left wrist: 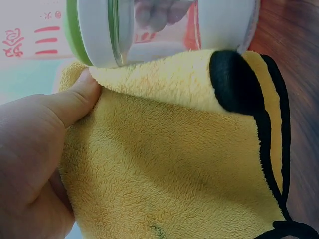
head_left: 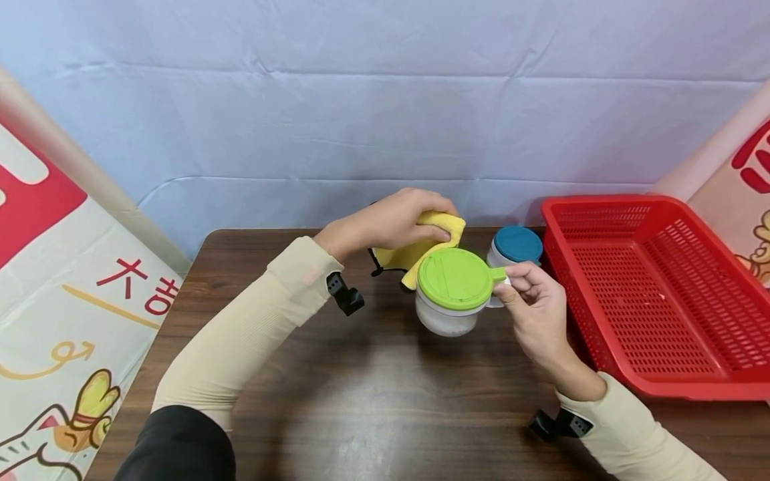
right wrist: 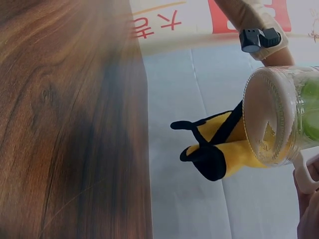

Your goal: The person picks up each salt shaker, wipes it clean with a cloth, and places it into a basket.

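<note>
My left hand point(head_left: 394, 217) pinches a yellow towel point(left wrist: 174, 149) with black edging between thumb and fingers. The towel hangs folded over, beside and partly behind a clear jar point(head_left: 446, 321) with a green lid point(head_left: 455, 279). In the left wrist view, the upper fold of the towel lies right along the jar's side. My right hand point(head_left: 538, 310) grips this jar by its white handle point(right wrist: 304, 174), thumb and fingers near the lid's tab. The right wrist view shows the jar's ridged clear bottom, raised above the table edge line.
A second jar with a blue lid point(head_left: 518, 244) stands behind my right hand, close to a red perforated plastic basket point(head_left: 652, 386). The basket occupies the right side of the brown wooden table point(head_left: 361, 401). A pale cloth backdrop point(head_left: 361, 120) rises behind the table's far edge.
</note>
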A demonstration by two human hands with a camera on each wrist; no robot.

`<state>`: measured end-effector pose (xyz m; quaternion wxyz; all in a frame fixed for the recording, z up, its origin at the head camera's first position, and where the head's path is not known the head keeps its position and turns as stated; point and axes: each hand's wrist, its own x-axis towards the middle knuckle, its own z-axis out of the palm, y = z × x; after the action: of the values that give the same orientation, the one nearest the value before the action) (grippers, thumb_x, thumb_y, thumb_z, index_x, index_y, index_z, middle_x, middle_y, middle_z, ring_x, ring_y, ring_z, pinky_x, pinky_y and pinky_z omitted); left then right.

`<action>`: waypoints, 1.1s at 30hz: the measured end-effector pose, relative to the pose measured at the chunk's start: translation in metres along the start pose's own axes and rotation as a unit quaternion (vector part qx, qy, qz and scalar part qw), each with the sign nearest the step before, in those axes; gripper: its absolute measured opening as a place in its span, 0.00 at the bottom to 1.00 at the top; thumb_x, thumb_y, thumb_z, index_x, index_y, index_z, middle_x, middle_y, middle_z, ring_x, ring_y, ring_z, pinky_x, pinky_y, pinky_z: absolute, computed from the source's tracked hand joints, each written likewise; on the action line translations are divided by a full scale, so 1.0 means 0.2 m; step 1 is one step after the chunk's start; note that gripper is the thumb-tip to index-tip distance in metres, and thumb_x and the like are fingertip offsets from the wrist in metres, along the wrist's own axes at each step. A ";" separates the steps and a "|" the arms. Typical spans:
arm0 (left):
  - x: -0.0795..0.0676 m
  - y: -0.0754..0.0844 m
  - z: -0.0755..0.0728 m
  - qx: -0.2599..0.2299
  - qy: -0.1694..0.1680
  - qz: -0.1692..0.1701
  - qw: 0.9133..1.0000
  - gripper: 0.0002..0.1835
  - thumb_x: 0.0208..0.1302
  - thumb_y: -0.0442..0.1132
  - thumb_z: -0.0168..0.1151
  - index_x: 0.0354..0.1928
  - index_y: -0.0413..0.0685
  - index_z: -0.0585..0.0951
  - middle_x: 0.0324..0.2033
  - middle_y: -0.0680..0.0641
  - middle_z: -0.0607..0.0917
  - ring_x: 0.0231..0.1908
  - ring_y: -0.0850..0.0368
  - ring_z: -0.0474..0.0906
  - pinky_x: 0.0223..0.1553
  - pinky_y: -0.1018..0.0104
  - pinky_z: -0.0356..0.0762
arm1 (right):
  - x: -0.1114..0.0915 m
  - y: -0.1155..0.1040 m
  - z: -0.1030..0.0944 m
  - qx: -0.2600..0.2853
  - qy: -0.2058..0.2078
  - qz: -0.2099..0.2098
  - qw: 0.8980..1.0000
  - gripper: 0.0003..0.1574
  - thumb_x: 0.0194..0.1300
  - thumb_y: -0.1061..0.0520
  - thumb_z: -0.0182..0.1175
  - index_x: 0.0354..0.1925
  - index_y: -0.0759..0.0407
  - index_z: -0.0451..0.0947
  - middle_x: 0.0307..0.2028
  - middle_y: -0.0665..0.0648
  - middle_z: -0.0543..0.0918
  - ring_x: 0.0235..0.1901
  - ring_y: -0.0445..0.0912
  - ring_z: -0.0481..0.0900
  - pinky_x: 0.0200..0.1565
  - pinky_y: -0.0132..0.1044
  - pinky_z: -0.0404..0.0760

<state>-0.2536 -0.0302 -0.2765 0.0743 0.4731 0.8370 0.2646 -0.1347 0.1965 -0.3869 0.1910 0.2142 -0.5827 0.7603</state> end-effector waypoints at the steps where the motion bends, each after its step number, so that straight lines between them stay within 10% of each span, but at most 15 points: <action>1: 0.01 0.00 0.00 0.001 -0.001 0.002 1.000 0.11 0.72 0.42 0.64 0.52 0.47 0.84 0.43 0.52 0.83 0.41 0.58 0.75 0.46 0.67 0.73 | 0.00 0.00 0.00 -0.001 0.000 0.001 1.000 0.11 0.63 0.74 0.65 0.42 0.64 0.83 0.37 0.54 0.90 0.35 0.38 0.87 0.41 0.26 0.82; 33: 0.14 0.12 0.04 0.005 -0.061 0.038 0.997 0.06 0.72 0.43 0.65 0.45 0.50 0.84 0.38 0.54 0.82 0.39 0.60 0.74 0.44 0.69 0.72 | -0.02 0.02 0.02 -0.026 -0.018 -0.013 0.999 0.12 0.65 0.74 0.63 0.42 0.61 0.83 0.36 0.52 0.90 0.35 0.36 0.86 0.39 0.24 0.81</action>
<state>-0.2479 0.0066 -0.2680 0.1126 0.5199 0.8138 0.2342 -0.1336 0.1921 -0.3906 0.1962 0.2304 -0.6024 0.7386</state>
